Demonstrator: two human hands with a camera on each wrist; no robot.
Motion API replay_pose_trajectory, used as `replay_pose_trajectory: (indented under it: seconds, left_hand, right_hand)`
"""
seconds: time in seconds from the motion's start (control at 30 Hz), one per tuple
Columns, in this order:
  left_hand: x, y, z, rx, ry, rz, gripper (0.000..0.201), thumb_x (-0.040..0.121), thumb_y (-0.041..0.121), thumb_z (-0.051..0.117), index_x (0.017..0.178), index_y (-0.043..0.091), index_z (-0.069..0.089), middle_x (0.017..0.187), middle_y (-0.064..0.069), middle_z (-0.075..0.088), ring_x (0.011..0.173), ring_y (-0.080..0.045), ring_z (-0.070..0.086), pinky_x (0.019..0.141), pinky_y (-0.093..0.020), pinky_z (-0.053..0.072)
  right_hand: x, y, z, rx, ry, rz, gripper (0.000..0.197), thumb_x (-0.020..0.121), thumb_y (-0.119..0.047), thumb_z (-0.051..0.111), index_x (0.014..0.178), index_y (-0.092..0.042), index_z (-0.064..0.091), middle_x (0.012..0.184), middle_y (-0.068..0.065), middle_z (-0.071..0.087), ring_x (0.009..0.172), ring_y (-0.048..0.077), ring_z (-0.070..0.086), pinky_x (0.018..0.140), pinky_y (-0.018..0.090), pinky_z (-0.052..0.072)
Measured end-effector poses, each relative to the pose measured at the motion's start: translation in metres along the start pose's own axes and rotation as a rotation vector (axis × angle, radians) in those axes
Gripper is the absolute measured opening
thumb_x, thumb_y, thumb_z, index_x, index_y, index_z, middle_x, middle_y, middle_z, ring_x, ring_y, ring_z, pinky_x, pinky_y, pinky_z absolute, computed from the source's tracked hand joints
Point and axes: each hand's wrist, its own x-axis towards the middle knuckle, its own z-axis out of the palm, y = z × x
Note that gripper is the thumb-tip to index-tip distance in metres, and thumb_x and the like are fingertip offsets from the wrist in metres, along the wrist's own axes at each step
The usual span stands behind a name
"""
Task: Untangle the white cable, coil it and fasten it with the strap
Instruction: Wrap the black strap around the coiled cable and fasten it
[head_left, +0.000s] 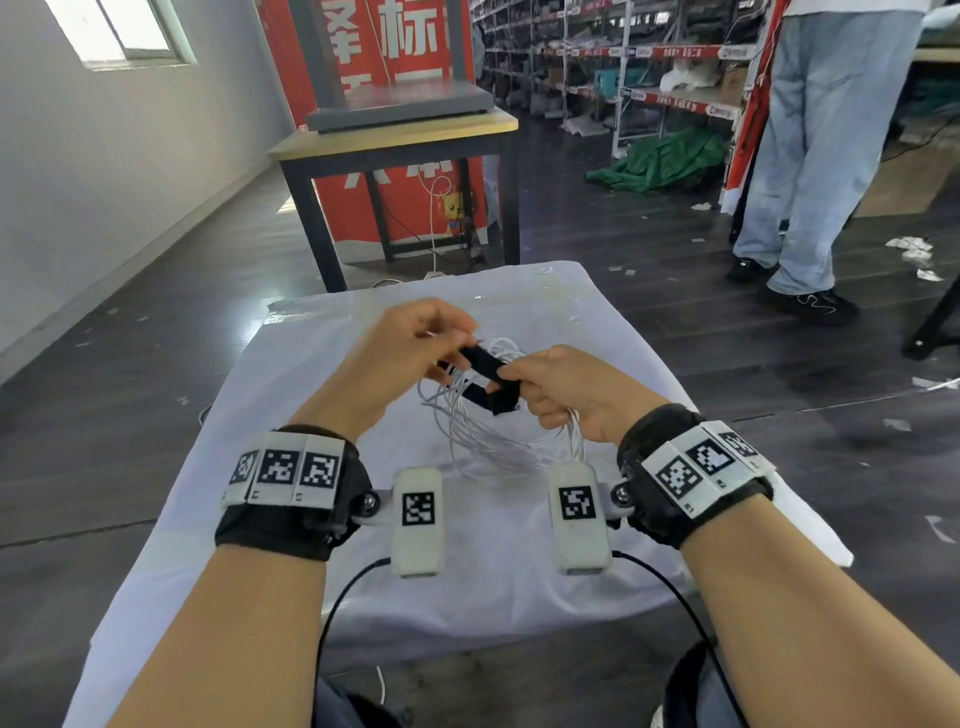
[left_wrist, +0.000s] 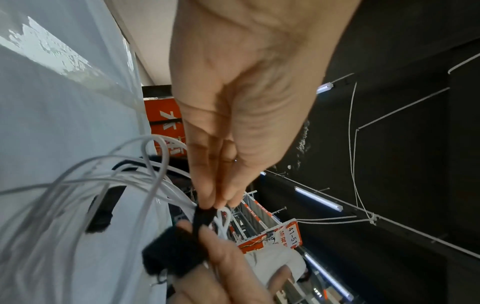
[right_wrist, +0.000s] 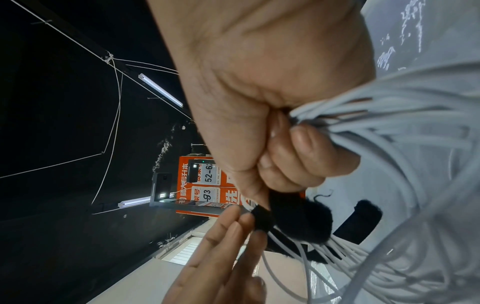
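A thin white cable (head_left: 485, 431) is gathered into a loose coil of several loops, held above the white-covered table (head_left: 519, 597). A black strap (head_left: 483, 364) runs between my two hands over the coil. My left hand (head_left: 415, 343) pinches the far end of the strap (left_wrist: 205, 216) between thumb and fingertips. My right hand (head_left: 550, 384) grips a bundle of cable loops (right_wrist: 376, 115) in its curled fingers and pinches the near end of the strap (right_wrist: 298, 218) with its thumb. A fold of strap hangs below the right thumb.
A wooden table (head_left: 395, 140) with a grey platform stands beyond my table, in front of a red banner (head_left: 405, 57). A person in jeans (head_left: 821, 156) stands at the right. Shelving racks (head_left: 649, 62) line the back. Dark floor surrounds the table.
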Motion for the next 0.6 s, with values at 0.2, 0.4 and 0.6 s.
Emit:
replay_pose_trajectory:
  seconds: [0.2, 0.4, 0.6]
  left_hand:
    - [-0.001, -0.002, 0.008, 0.379, -0.114, 0.182, 0.02, 0.087, 0.015, 0.066, 0.102, 0.028, 0.066, 0.087, 0.018, 0.068, 0.073, 0.002, 0.064, 0.061, -0.008, 0.047]
    - [0.0, -0.008, 0.014, 0.584, -0.064, 0.257, 0.019, 0.083, 0.023, 0.072, 0.094, 0.027, 0.057, 0.094, 0.017, 0.058, 0.07, -0.003, 0.061, 0.059, -0.01, 0.043]
    - [0.003, -0.009, 0.008, 0.739, -0.056, 0.299, 0.013, 0.083, 0.032, 0.071, 0.086, 0.022, 0.063, 0.08, 0.013, 0.054, 0.071, -0.001, 0.052, 0.06, -0.006, 0.037]
  right_hand:
    - [0.002, 0.002, -0.002, 0.037, 0.044, -0.018, 0.02, 0.095, -0.012, 0.053, 0.075, -0.009, 0.057, 0.043, -0.007, 0.027, 0.037, 0.007, 0.02, 0.037, 0.018, 0.015]
    - [0.002, 0.003, 0.0, 0.005, 0.016, -0.024, 0.014, 0.094, -0.011, 0.053, 0.083, -0.006, 0.059, 0.041, -0.008, 0.027, 0.037, 0.006, 0.02, 0.037, 0.019, 0.014]
    - [0.001, 0.001, 0.0, -0.03, 0.014, -0.029, 0.024, 0.094, -0.011, 0.052, 0.104, 0.006, 0.066, 0.043, -0.009, 0.026, 0.038, 0.007, 0.019, 0.036, 0.018, 0.015]
